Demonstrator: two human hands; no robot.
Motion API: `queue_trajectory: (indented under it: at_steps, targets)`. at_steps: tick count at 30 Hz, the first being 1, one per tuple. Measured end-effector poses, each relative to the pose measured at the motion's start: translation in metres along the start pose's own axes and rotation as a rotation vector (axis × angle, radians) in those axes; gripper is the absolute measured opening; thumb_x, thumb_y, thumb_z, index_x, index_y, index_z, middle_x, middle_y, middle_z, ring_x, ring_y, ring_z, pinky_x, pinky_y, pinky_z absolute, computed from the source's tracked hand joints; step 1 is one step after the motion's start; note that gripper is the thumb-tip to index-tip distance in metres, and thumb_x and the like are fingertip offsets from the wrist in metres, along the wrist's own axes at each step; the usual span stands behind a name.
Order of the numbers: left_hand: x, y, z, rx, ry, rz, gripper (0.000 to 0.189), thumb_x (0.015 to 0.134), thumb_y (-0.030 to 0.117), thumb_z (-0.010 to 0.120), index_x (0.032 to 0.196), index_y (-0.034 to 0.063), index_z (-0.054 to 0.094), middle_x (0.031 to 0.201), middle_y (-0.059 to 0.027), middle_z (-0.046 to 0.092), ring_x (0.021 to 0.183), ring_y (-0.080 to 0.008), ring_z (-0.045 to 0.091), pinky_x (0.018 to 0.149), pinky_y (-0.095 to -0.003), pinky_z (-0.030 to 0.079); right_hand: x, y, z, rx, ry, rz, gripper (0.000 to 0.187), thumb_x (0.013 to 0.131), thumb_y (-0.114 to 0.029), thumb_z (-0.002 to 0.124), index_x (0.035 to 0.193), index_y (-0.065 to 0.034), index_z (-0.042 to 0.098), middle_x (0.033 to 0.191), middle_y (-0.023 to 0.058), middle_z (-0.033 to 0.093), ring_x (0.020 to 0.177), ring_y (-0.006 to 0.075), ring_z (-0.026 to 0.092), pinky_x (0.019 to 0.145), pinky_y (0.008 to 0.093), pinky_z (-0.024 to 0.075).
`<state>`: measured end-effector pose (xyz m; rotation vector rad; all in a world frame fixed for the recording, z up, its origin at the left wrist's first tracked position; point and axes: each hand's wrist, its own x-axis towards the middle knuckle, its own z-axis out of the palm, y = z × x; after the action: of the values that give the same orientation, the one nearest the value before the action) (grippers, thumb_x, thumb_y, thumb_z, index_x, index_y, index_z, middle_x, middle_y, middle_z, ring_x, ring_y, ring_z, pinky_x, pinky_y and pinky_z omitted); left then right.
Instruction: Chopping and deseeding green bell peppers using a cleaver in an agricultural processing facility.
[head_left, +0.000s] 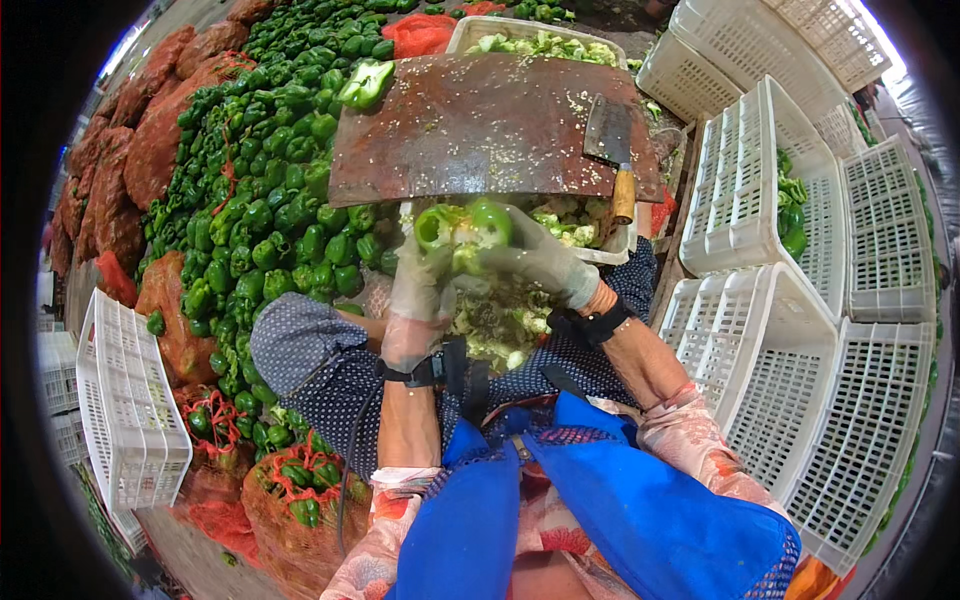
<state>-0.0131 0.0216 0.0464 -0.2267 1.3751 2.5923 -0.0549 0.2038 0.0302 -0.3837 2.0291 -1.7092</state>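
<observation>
In translucent gloves, my left hand (420, 279) and my right hand (546, 259) hold an opened green bell pepper (491, 223) between them. Its hollow inside and pale core face up, slightly blurred. Just beyond my hands lies a worn wooden cutting board (480, 127) strewn with pale seeds. A cleaver (609, 135) rests on the board's right side, its wooden handle jutting over the near edge. On the far left corner sits a cut pepper half (367, 84). Pepper cores and scraps (502, 322) lie below my hands, between my knees.
A large heap of green bell peppers (285, 195) spreads along the left, with red mesh sacks (161, 161) behind it. White plastic crates (731, 180) stack on the right; another crate (135, 405) stands at left. A white tub (626, 251) of scraps sits under the board.
</observation>
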Motion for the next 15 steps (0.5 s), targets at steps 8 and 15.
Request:
queue_trajectory:
  at_steps: [8, 15]
  targets:
    - [-0.008, 0.000, -0.013, -0.436, 0.104, -0.205, 0.039, 0.091, 0.014, 0.056, 0.126, -0.0010, 0.050, 0.117, -0.0191, 0.061, 0.100, -0.0311, 0.065, 0.074, -0.0371, 0.061, 0.002, -0.009, 0.004, 0.474, 0.069, 0.079, 0.049, 0.088, -0.010, 0.063, 0.133, 0.0001, 0.046, 0.113, 0.0094, 0.062, 0.095, 0.0137, 0.060, 0.082, 0.0265, 0.0510]
    - [-0.008, -0.012, -0.033, -0.510, -0.014, -0.182, 0.043, 0.090, 0.020, 0.064, 0.126, 0.0048, 0.047, 0.113, -0.0129, 0.059, 0.091, -0.0273, 0.063, 0.071, -0.0380, 0.058, 0.010, 0.001, -0.013, -0.162, 0.077, -0.374, 0.040, 0.083, -0.010, 0.067, 0.120, -0.0014, 0.056, 0.115, 0.0140, 0.061, 0.096, 0.0215, 0.063, 0.078, 0.0315, 0.0548]
